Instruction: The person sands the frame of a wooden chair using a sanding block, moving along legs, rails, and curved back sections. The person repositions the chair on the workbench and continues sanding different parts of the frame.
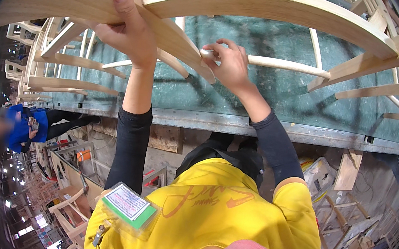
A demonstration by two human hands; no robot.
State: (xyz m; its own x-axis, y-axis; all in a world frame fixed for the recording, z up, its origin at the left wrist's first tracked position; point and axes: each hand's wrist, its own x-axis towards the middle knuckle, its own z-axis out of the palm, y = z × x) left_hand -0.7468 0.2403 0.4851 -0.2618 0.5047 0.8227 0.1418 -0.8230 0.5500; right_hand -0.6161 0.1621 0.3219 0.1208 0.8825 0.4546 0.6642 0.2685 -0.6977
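left hand [128, 31] is clamped over the curved wooden rail [75, 0] at upper centre-left of the frame, thumb up over the top edge, fingers wrapped behind. right hand [229, 63] is pinched round the near end of a round wooden spindle [286, 64] just right of centre, fingertips closed on it where it meets the curved rail.

both parts belong to an unfinished chair frame [368, 50] that fills the upper half of the frame, resting over a green-topped bench [262, 97] with a metal edge.

my read: bare pale wood, stiff, dry, not slippery. the rail looks thick enough to bear a firm hold; the spindle is thin and i'd judge it the weak point, so grip near its socket, not mid-span. the whole frame looks light but awkward.

further out: more chair frames [51, 76] stacked at left, a person in blue [22, 127] at mid-left, wooden offcuts [351, 228] on the floor at lower right.
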